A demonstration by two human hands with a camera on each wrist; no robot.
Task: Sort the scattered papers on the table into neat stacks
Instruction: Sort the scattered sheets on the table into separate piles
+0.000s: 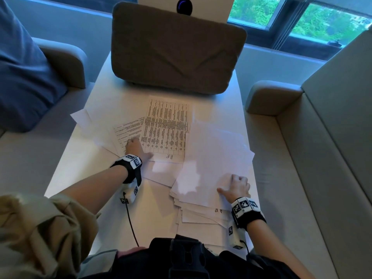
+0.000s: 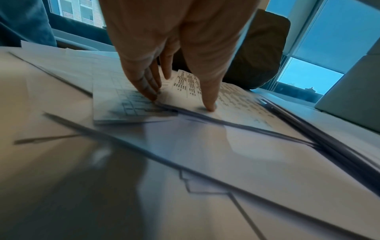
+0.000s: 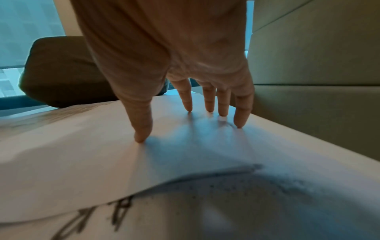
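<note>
Papers (image 1: 153, 170) lie fanned and overlapping across the white table (image 1: 66, 168), not yet stacked. Left hand (image 1: 135, 147), its grip wide, presses flat fingers on a printed table sheet (image 1: 166, 127); better to slide it free slowly so neighbours stay put. Right hand (image 1: 237, 188), grip also wide, pins a blank sheet (image 1: 213, 158) by its fingertips (image 3: 239, 123) atop the loose right-hand pile, which needs its edges squared.

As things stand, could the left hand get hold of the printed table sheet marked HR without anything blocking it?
Probably yes. The left hand already rests at the near left corner of the HR sheet, its thumb on that sheet. The sheet lies on top of its neighbours, and the right hand presses a blank pile apart from it.
</note>
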